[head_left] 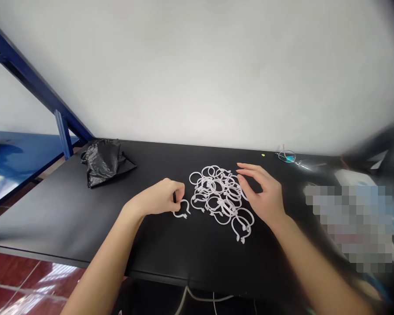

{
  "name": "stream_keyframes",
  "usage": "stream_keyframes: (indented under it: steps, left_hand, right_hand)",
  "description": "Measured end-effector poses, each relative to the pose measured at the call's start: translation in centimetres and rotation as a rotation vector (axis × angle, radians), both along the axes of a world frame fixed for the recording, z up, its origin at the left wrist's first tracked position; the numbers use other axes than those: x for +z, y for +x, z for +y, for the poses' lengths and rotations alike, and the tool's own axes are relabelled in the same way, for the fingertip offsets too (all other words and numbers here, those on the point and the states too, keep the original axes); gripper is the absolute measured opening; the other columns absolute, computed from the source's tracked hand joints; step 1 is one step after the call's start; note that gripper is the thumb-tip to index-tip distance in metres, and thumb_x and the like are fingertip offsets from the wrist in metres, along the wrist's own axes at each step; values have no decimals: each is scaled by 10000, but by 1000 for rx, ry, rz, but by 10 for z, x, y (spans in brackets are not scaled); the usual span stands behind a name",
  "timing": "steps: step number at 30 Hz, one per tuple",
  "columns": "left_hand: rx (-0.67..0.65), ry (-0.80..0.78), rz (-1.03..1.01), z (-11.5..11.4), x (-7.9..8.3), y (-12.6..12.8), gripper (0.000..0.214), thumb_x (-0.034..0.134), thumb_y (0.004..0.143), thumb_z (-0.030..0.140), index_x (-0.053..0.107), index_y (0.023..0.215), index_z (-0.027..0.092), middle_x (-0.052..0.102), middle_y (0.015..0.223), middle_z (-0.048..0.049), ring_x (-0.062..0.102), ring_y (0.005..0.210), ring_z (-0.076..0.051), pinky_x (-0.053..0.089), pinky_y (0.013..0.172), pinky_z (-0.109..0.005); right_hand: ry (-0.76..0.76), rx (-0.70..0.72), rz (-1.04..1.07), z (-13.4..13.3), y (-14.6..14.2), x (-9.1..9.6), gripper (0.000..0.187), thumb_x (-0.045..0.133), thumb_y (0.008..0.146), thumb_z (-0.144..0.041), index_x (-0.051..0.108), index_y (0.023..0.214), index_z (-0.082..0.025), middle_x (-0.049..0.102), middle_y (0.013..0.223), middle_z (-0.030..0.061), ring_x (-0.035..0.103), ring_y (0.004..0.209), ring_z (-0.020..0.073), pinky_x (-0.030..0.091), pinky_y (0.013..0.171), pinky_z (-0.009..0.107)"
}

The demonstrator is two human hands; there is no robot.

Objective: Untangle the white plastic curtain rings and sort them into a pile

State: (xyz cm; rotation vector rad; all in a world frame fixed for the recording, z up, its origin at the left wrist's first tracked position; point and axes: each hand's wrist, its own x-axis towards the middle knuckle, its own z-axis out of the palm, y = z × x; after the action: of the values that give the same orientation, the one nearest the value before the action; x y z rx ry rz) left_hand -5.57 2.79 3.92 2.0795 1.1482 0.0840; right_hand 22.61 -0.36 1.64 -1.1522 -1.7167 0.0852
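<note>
A pile of white plastic rings (213, 186), open at one side with small knobs at their ends like shower curtain rings, lies on the black table (157, 249). My left hand (162, 197) is to the left of the pile, its fingers closed in a pinch on one white ring (188, 206) held low over the tabletop. Whether that ring touches the table I cannot tell. At the right edge of the pile, my right hand (262, 188) is open, thumb and fingers apart, with nothing visible in it. Its thumb hides part of a ring there.
A crumpled black plastic bag (103, 162) lies at the back left. Near the wall (197, 78) are a thin wire loop (287, 156) and clear plastic. Blurred, pixelated items (354, 223) sit at the right. A blue metal frame (36, 81) slants at the left.
</note>
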Motion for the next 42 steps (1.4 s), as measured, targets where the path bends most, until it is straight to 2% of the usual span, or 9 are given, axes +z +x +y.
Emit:
stream_keyframes:
  steps: [3, 7, 10, 15, 20, 24, 29, 36, 42]
  left_hand:
    - [-5, -39, -75, -1, 17, 8, 80, 576, 737, 125, 527, 704, 178, 653, 617, 37, 590, 542, -103, 409, 506, -185]
    - [4, 46, -343, 8, 26, 37, 68, 604, 763, 136, 617, 824, 162, 671, 693, 19, 628, 623, -101, 474, 574, -177]
    - [61, 54, -532, 13, 16, 59, 81, 612, 761, 130, 629, 837, 154, 678, 746, 5, 643, 648, -101, 483, 554, -167]
    - [121, -42, -691, 5, -5, 75, 31, 632, 774, 156, 644, 800, 145, 643, 689, 2, 614, 569, -95, 525, 490, -178]
    - [223, -63, -820, -13, -10, 87, 52, 656, 800, 187, 663, 827, 143, 635, 692, -11, 617, 583, -107, 541, 443, -173]
    - [288, 94, -965, -27, -10, 97, 118, 620, 887, 259, 664, 900, 150, 639, 801, -34, 616, 627, -101, 553, 483, -180]
    - [68, 388, -1005, -34, -14, 94, 436, 576, 909, 515, 606, 1172, 168, 594, 933, -72, 600, 726, -125, 585, 595, -245]
    - [64, 886, -900, -25, -17, 87, 443, 632, 860, 540, 623, 1085, 158, 562, 816, -14, 523, 585, -80, 522, 567, -233]
    - [75, 996, -864, -25, -16, 84, 431, 656, 842, 544, 625, 1054, 170, 588, 799, -8, 520, 566, -80, 501, 526, -221]
  right_hand:
    - [18, 27, -3, -8, 0, 11, 117, 624, 879, -140, 708, 929, -205, 738, 1018, 75, 701, 932, 207, 563, 864, 372]
    - [-87, 280, -75, -24, -9, 21, 294, 685, 863, -212, 659, 1156, -198, 732, 895, 42, 702, 794, 171, 593, 769, 322]
    - [-67, 333, -114, -33, -17, 21, 424, 724, 843, -224, 607, 1250, -212, 730, 935, 42, 695, 737, 149, 607, 689, 285]
    - [30, 252, -145, -39, -20, 19, 303, 628, 883, -92, 669, 1133, -258, 732, 872, 22, 697, 695, 138, 602, 604, 254]
    - [32, 170, -96, -42, -21, 24, 242, 646, 868, -104, 706, 1037, -267, 744, 888, 19, 715, 746, 161, 620, 638, 273]
    - [2, 78, 45, -49, -23, 23, 231, 662, 858, -94, 712, 987, -278, 751, 870, 25, 714, 731, 182, 628, 618, 310]
    - [-21, 127, 246, -56, -27, 16, 286, 667, 835, -53, 696, 1005, -281, 752, 936, 15, 728, 790, 181, 637, 628, 308]
    - [30, 139, 158, -52, -28, 20, 289, 702, 810, -61, 722, 998, -281, 771, 868, 12, 726, 685, 179, 632, 578, 310]
    - [21, 137, 121, -52, -25, 23, 236, 691, 831, -100, 739, 958, -292, 769, 843, 13, 714, 633, 176, 606, 493, 294]
